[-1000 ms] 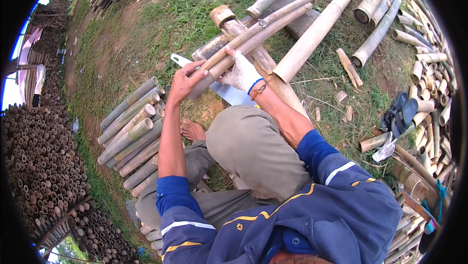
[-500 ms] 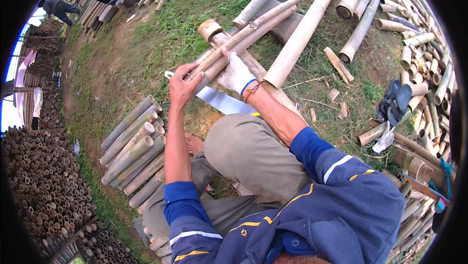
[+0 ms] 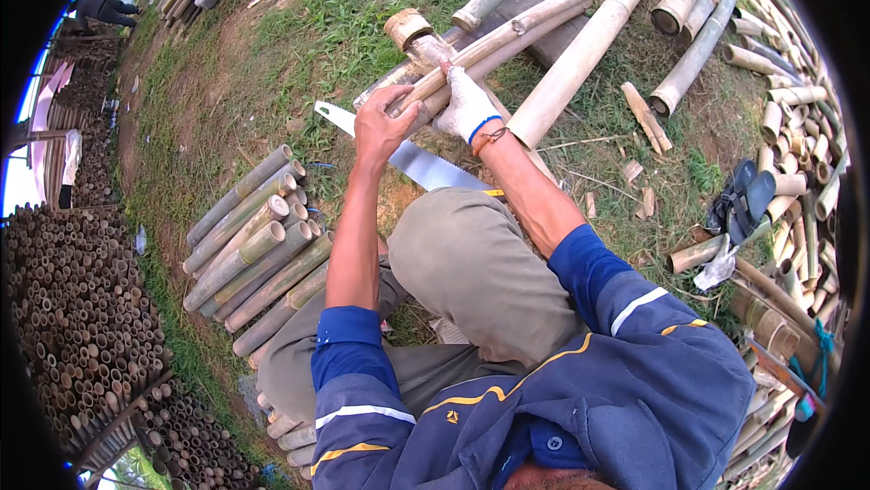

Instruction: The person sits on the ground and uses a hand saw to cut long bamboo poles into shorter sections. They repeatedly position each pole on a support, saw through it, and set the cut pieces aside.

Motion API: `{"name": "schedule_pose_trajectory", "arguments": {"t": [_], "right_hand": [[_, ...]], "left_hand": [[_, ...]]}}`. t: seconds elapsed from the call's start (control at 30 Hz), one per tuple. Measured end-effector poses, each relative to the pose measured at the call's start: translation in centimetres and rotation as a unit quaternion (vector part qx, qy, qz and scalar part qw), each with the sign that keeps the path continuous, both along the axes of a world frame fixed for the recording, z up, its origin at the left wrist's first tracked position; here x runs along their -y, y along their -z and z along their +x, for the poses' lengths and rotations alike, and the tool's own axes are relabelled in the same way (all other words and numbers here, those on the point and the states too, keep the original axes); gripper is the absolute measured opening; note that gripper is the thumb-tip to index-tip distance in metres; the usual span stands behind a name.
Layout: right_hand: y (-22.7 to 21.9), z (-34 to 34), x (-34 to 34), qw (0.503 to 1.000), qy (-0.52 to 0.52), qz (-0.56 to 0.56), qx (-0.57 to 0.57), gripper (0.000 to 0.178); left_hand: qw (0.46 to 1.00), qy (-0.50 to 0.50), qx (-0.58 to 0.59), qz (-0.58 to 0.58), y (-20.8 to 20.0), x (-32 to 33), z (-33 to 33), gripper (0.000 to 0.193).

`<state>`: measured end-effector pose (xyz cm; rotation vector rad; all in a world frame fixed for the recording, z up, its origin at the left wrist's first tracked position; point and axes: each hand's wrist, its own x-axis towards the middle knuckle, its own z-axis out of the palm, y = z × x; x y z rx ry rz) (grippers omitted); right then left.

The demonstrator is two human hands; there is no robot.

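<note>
Two slender bamboo poles [image 3: 535, 19] lie side by side, slanting from my hands toward the far right. My bare left hand [image 3: 385, 119] is closed round their near ends, its thumb along the cut end. Just beyond it, my right hand [image 3: 468, 105], in a white knit glove, grips the poles from the right side. Below them a hand saw [image 3: 426, 164] lies with its pale blade slanting past my left wrist to my raised knee; its handle is hidden. Under the poles is a thicker bamboo support with a short upright bamboo stub [image 3: 408, 28].
Cut bamboo lengths [image 3: 263, 245] are stacked to my left. A thick pole [image 3: 589, 46] lies right of my hands, near a split piece [image 3: 646, 117]. Dark sandals [image 3: 741, 200] rest by a bamboo heap [image 3: 797, 155] at right. Upright bundles [image 3: 82, 300] fill the far left.
Both hands and the poles have shifted slightly to the right, and the view has moved a little. More of the saw's tip end shows left of my left hand.
</note>
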<state>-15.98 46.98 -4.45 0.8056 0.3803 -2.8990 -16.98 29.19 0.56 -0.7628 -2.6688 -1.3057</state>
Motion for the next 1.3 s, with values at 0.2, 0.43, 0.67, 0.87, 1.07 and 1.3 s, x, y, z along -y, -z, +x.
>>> {"name": "schedule_pose_trajectory", "arguments": {"t": [0.2, 0.43, 0.67, 0.87, 1.07, 1.3], "right_hand": [[0.0, 3.0, 0.0, 0.998, -0.061, 0.002, 0.005, 0.067], [-1.7, 4.1, 2.1, 0.998, -0.034, 0.048, 0.033, 0.063], [3.9, 6.2, 2.0, 0.995, -0.049, 0.027, -0.089, 0.047], [2.1, 4.7, 3.0, 0.995, -0.049, 0.086, -0.015, 0.033], [3.1, 4.6, 2.6, 0.999, -0.042, -0.023, -0.013, 0.033], [3.9, 4.9, 2.3, 0.997, -0.048, -0.034, -0.045, 0.025]], "left_hand": [[0.998, 0.024, 0.048, 0.025, 0.2, 1.1, -0.6, 0.041], [0.999, -0.016, 0.033, -0.005, 0.3, 0.9, 1.0, 0.041], [0.998, -0.009, -0.045, -0.047, 0.2, 0.0, 1.6, 0.040], [0.987, -0.007, -0.112, -0.117, 0.0, 0.4, 1.3, 0.038], [0.984, -0.015, -0.136, -0.114, 0.6, 0.4, 2.1, 0.036], [0.976, 0.002, -0.169, -0.137, 0.1, 0.1, 2.4, 0.039]]}}
